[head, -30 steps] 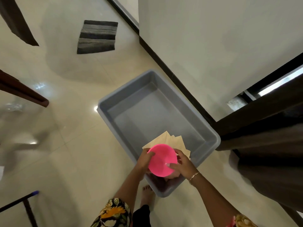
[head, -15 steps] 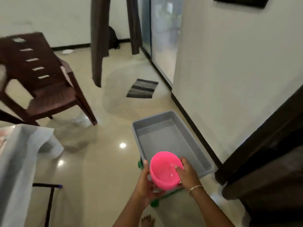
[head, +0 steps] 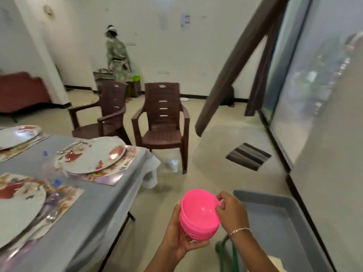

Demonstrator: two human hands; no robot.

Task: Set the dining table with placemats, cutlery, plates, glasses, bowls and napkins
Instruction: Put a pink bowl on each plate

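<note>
Pink bowls (head: 198, 213) are clasped by left hand (head: 179, 238) and right hand (head: 230, 212), fingers curled round them, beside the grey table (head: 94, 209) laid with plates (head: 92, 155).

The bowls (head: 198, 214) are nested, and their count is unclear. The left grip (head: 177, 238) covers their lower left side. The near plate (head: 17, 213), the far plate (head: 15, 135) and the desk (head: 94, 209) all run off the left edge. Cutlery (head: 50, 216) beside the near plate is a blur. The bin (head: 263, 194) is cut by the bottom edge and lies partly behind the right grip (head: 230, 212). Wall papers (head: 185, 20) are too small to read.
</note>
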